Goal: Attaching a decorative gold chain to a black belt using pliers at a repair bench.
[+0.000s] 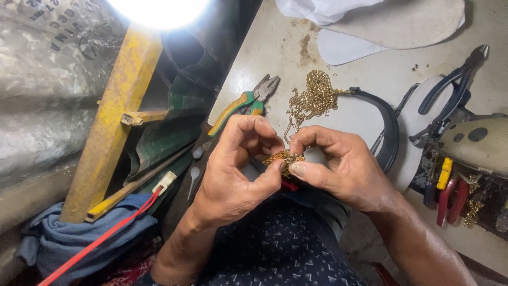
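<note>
While 2 hands pinch, 1 gold chain (284,159) (bunched)

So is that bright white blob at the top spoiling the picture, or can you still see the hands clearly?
In the head view, the lamp is blown out to pure white, with no detail in it. The left hand and right hand stay sharp and evenly lit, pinching a gold chain piece. The corrugated wall on the left looks slightly washed out, and the edges bend a little.
</note>
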